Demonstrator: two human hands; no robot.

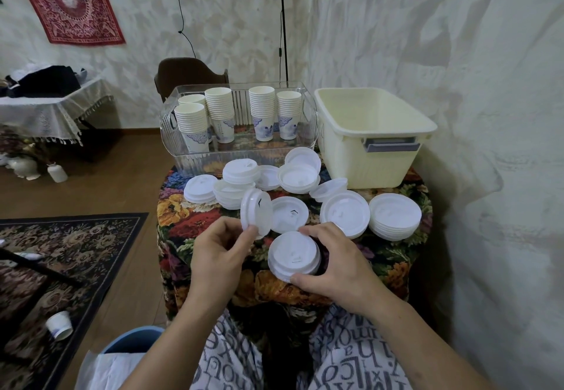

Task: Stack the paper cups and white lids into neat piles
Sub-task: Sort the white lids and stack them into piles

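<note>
Left hand point(218, 252): pinching one white lid point(256, 212) by its lower rim, held on edge above the floral tablecloth point(393, 255). Right hand point(334, 263): thumb and fingers curled round a short lid pile point(293, 256) at near edge of table. Further lids w/ loose piles point(395, 216) spread mid-table, some tilted. Paper cup stacks point(219, 106) upright in clear bin point(183, 145) at back. Cream tub point(370, 138) just right of bin. One cup point(59, 325) lying on rug, floor left.
</note>
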